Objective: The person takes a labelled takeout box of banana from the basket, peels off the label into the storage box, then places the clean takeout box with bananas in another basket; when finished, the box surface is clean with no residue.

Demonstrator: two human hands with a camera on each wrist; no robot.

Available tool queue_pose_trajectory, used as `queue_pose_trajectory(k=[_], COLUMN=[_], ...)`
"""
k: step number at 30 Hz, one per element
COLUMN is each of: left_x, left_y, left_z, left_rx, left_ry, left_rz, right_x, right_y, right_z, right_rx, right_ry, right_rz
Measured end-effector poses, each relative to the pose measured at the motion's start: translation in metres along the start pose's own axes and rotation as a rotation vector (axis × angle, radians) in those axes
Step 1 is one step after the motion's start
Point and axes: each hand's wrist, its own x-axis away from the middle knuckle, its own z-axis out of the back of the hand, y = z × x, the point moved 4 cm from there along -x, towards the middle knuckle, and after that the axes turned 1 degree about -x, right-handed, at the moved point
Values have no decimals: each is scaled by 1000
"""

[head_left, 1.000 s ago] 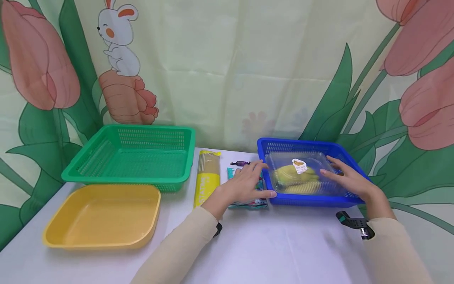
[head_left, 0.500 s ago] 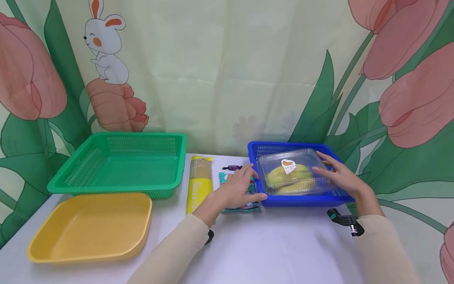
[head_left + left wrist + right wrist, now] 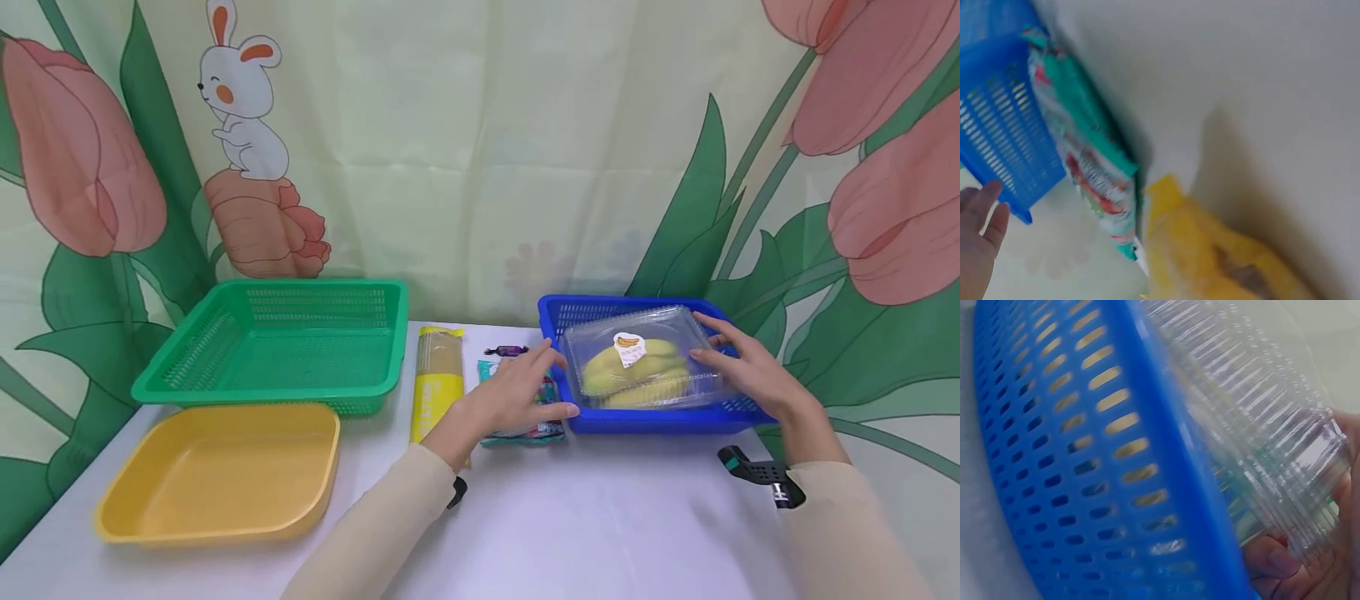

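Observation:
A clear plastic clamshell box (image 3: 678,321) with yellow-green bananas (image 3: 648,354) inside and a white label sits tilted in the blue basket (image 3: 652,423). My right hand (image 3: 753,367) grips the box's right end, fingers at the back and thumb in front. In the right wrist view, fingertips (image 3: 1275,559) curl at the box's ridged edge beside the basket rim. Across from it, my left hand (image 3: 513,396) rests its extended fingers by the basket's left rim, above a teal snack bag (image 3: 551,429). The left wrist view has those fingers (image 3: 985,203) beside the basket's slotted wall.
A yellow pasta packet (image 3: 437,387) and a dark wrapped candy (image 3: 506,351) lie left of the basket. Farther left are a green basket (image 3: 273,395) and a yellow tray (image 3: 217,533). A printed curtain (image 3: 480,167) hangs behind the table.
The box's right end has lifted and turned slightly, with my right hand gripping it farther round the end. My left hand stays by the basket rim. The head view shifted a little.

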Motion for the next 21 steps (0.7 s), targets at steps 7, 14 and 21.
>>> queue_pose_trajectory(k=[7,14,21], left_x=[2,10,25], left_y=[-2,-15,-27], left_z=[13,33,47], left_rx=[-20,37,87], left_ry=[-17,32,44], left_rz=[-42,14,122], right_x=[4,10,25], right_y=[-6,-22,-42], right_z=[12,24,32], right_rx=[39,84,119], right_ry=[67,137,194], right_rz=[30,53,79])
